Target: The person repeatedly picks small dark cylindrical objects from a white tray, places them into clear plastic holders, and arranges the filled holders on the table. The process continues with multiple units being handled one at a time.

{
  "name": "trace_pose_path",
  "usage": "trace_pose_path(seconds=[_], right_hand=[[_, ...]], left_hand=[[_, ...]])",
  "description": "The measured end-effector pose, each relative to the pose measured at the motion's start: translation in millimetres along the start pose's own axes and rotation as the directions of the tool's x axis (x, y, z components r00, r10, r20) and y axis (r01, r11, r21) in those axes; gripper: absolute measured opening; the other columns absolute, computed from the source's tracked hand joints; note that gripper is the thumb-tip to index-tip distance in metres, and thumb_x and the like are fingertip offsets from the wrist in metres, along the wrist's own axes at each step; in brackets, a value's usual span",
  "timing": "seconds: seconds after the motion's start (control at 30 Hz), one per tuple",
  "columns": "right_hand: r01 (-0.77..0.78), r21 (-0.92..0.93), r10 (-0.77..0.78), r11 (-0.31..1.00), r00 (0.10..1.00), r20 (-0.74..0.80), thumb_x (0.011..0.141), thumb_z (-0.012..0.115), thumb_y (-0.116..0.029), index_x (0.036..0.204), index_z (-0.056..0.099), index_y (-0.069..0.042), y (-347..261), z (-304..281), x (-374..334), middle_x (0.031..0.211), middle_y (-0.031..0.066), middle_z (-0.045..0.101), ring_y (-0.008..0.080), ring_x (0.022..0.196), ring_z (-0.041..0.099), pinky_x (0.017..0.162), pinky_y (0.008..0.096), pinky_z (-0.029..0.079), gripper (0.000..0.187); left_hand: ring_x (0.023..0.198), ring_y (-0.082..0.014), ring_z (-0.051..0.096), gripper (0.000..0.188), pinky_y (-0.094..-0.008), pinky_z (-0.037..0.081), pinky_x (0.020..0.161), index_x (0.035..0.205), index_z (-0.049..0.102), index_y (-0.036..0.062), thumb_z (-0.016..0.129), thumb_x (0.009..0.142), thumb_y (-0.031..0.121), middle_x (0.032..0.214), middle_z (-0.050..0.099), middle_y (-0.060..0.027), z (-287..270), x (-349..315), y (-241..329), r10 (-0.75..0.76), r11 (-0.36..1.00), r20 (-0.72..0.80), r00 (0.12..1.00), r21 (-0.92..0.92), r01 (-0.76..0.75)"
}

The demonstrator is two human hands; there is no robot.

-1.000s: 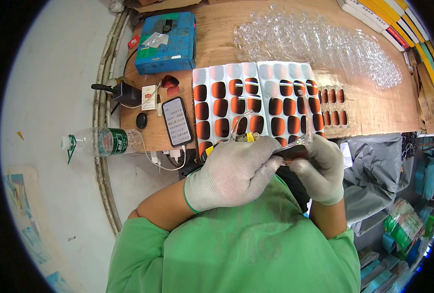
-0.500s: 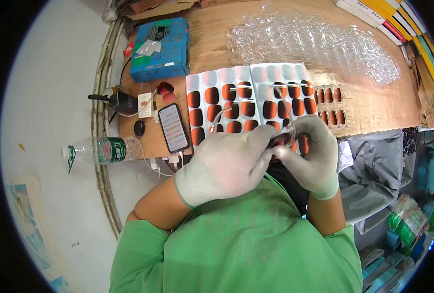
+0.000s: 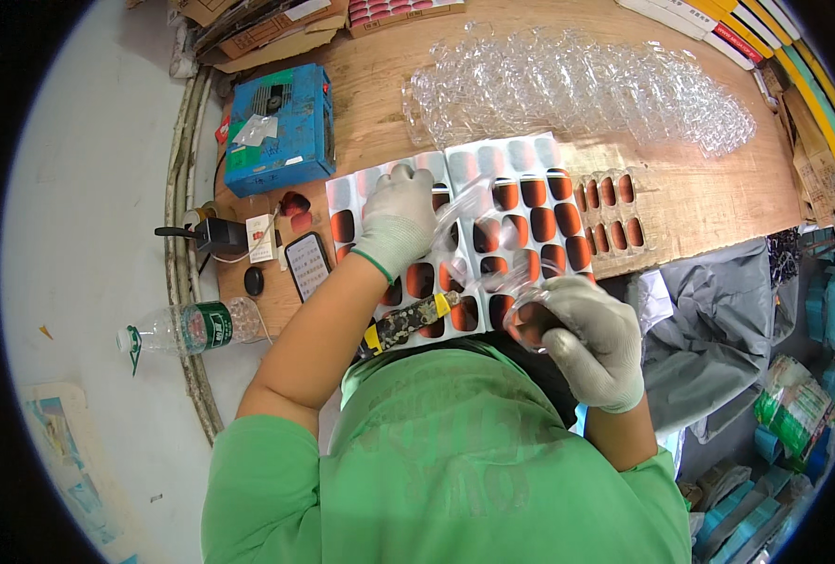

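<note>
My right hand (image 3: 594,343), in a pale grey-white glove, is closed around a clear-framed pair of glasses (image 3: 530,299) near the front edge of the lens sheets. A dark reddish lens shows at the rim in its fingers; the transparent temples stretch to the left. My left hand (image 3: 398,221), gloved too, lies over the left lens sheet (image 3: 340,195) with its fingers bent down onto the upper rows. What its fingertips hold is hidden. Rows of red-to-black tinted lenses (image 3: 541,224) fill both white sheets. A camouflage-patterned handle with yellow bands (image 3: 408,322) lies across the near edge.
Clear glasses frames (image 3: 577,89) are heaped at the back. Several frames with tinted lenses (image 3: 615,209) lie right of the sheets. At left are a phone (image 3: 306,265), a blue box (image 3: 281,132), a black adapter (image 3: 222,235) and a plastic bottle (image 3: 192,324). Grey fabric (image 3: 709,315) hangs at right.
My hands were together at the glasses and are now apart. The left has moved up and left onto the lens sheet; the right has lowered slightly, still holding the glasses. The camouflage-patterned handle has come into view.
</note>
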State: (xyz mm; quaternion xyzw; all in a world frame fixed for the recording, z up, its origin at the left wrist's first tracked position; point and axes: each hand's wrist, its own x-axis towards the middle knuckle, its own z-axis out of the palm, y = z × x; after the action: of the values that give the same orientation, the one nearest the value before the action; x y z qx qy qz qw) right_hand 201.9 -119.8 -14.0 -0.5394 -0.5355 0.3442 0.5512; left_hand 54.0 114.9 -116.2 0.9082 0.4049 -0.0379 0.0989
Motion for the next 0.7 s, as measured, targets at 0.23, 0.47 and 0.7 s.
trace_pose_path(seconds=[0.23, 0.47, 0.7], right_hand=[[-0.164, 0.374, 0.195, 0.913, 0.98, -0.045, 0.087, 0.045, 0.013, 0.151, 0.024, 0.003, 11, 41, -25, 0.125, 0.0221, 0.063, 0.0177, 0.103, 0.063, 0.093, 0.0352, 0.052, 0.068], [-0.316, -0.036, 0.316, 0.948, 0.949, -0.009, 0.089, 0.05, 0.008, 0.136, 0.038, 0.007, 10, 41, -15, 0.1, 0.0163, 0.069, 0.017, 0.085, 0.069, 0.078, 0.0322, 0.056, 0.048], [-0.273, 0.162, 0.27, 0.948, 0.962, 0.043, 0.092, 0.06, -0.002, 0.113, 0.06, 0.008, -7, 46, -12, 0.09, 0.0132, 0.073, 0.0144, 0.08, 0.071, 0.071, 0.0288, 0.056, 0.023]], left_hand=[[0.093, -0.0401, 0.067, 0.03, -0.0488, 0.053, 0.083, 0.102, 0.063, -0.0009, 0.069, 0.089, 0.026, 0.095, 0.068, -0.0224, -21, -16, 16, -0.104, 0.899, -0.076, 0.992, -0.434, 0.061], [0.079, -0.0077, 0.056, 0.024, -0.0252, 0.049, 0.07, 0.106, 0.055, 0.0015, 0.072, 0.093, 0.014, 0.094, 0.06, -0.0036, -63, -119, 38, 0.165, 0.096, -0.048, 0.985, -0.993, -0.064], [0.087, -0.0129, 0.063, 0.016, -0.031, 0.054, 0.079, 0.107, 0.058, -0.0016, 0.065, 0.094, 0.005, 0.098, 0.064, -0.0069, -71, -133, 38, 0.301, -0.336, 0.017, 0.954, -0.934, 0.123]])
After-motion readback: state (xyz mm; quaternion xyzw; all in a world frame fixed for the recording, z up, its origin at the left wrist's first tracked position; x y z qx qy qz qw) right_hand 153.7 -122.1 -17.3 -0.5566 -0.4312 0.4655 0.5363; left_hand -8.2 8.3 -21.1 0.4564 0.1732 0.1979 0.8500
